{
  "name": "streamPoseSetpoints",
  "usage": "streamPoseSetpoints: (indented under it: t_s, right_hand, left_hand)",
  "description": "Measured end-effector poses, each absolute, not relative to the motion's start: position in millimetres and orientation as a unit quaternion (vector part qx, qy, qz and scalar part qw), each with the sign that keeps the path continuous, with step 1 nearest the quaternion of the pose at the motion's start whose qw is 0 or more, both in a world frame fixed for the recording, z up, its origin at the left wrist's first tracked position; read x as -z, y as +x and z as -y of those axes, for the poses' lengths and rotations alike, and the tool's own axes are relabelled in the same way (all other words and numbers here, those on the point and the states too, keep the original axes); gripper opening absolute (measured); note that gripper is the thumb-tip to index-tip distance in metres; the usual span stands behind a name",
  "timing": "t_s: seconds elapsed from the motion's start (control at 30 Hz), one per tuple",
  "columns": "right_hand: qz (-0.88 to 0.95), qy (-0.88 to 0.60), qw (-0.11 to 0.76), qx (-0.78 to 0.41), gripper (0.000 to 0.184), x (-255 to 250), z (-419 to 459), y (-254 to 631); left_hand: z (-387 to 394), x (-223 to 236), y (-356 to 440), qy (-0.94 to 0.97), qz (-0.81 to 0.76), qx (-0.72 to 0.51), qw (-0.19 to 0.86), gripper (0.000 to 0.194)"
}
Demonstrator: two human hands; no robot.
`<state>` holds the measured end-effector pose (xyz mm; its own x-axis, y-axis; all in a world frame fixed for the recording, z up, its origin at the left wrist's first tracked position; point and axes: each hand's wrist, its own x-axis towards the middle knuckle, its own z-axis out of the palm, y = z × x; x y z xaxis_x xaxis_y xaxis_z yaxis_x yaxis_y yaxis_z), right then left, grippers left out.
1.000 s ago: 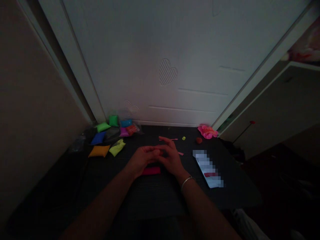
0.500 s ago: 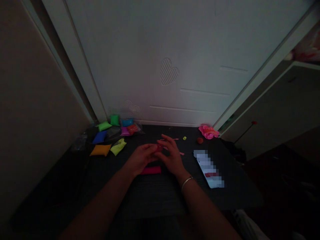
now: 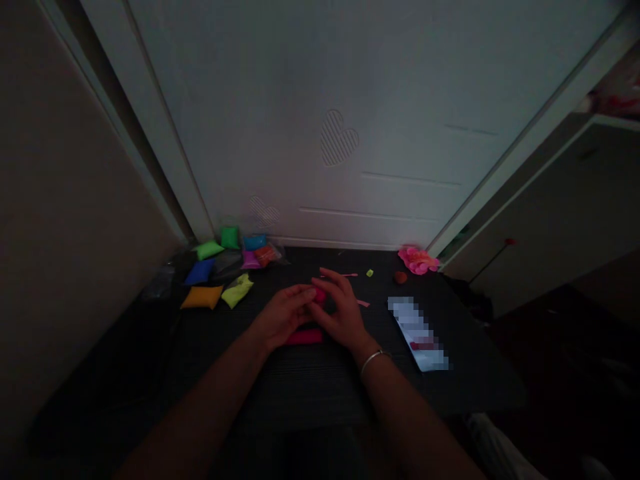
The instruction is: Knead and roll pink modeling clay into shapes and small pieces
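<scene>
Between my two hands, over the middle of the dark table, is a small lump of pink-red modelling clay (image 3: pixel 319 295). My left hand (image 3: pixel 286 312) pinches it from the left with thumb and fingers. From the other side my right hand (image 3: pixel 342 311) has its bent fingers and thumb around it; a bracelet circles that wrist. Just below the hands lies a packet of pink-red clay (image 3: pixel 306 337), partly covered by my left hand. Behind the right fingers are a thin pink tool (image 3: pixel 348 275) and another pink tool (image 3: pixel 364 303), mostly hidden.
Several clay packets lie at the left, among them an orange one (image 3: pixel 202 297) and a yellow one (image 3: pixel 237 291). At right are a lit phone (image 3: pixel 417 333), a brown ball (image 3: pixel 400 278), a pink flower-like piece (image 3: pixel 419 261) and a yellow bit (image 3: pixel 369 273). A white panel (image 3: pixel 300 133) stands behind the table (image 3: pixel 300 393).
The fingers have shifted slightly around the clay lump, and more of its pink surface shows now. My right fingers have moved a little left. The view has tilted slightly.
</scene>
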<state>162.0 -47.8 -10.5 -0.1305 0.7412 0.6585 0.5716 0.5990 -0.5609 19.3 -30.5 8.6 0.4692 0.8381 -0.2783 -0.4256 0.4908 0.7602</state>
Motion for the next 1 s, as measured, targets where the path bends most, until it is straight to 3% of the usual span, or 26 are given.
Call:
streamPoseSetpoints:
  t_s: [0.17,0.67,0.83,1.0]
  right_hand:
    - [0.743,-0.443,0.495,-0.089,0.026,14.0,45.5,163.3]
    - [0.745,-0.441,0.491,-0.096,0.023,13.7,44.8,163.7]
    - [0.739,-0.447,0.494,-0.095,0.036,12.3,45.4,163.2]
    - [0.724,-0.452,0.509,-0.108,0.022,10.8,46.5,163.9]
  left_hand:
    - [30.8,-7.4,18.3,0.31,-0.32,-0.381,0.81,0.019]
    - [31.7,-10.0,20.2,0.317,-0.351,-0.41,0.78,0.022]
    - [29.4,-7.4,20.4,0.317,-0.342,-0.425,0.776,0.021]
    - [28.4,-7.0,19.5,0.297,-0.338,-0.437,0.779,0.013]
